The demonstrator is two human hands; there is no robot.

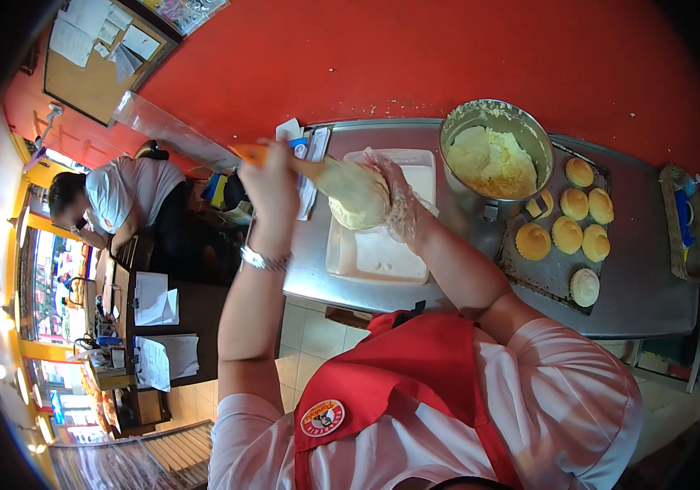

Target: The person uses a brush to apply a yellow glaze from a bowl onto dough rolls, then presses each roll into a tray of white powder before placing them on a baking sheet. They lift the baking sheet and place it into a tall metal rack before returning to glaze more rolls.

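Observation:
My left hand is wrapped around the orange handle of a spatula, whose pale blade lies against a round bun coated in cream. That bun rests in my right hand, which wears a clear plastic glove, with its fingers curled round the far side. Beneath both hands sits a shallow white plastic tub with smears of cream on its bottom. Just right of the tub stands a deep metal pot, partly filled with pale yellow cream.
Several golden buns and one cream-coated bun lie on a dark baking tray at right. A wicker basket is at the steel table's far right end. Papers lie behind the tub. Another person leans over a desk at left.

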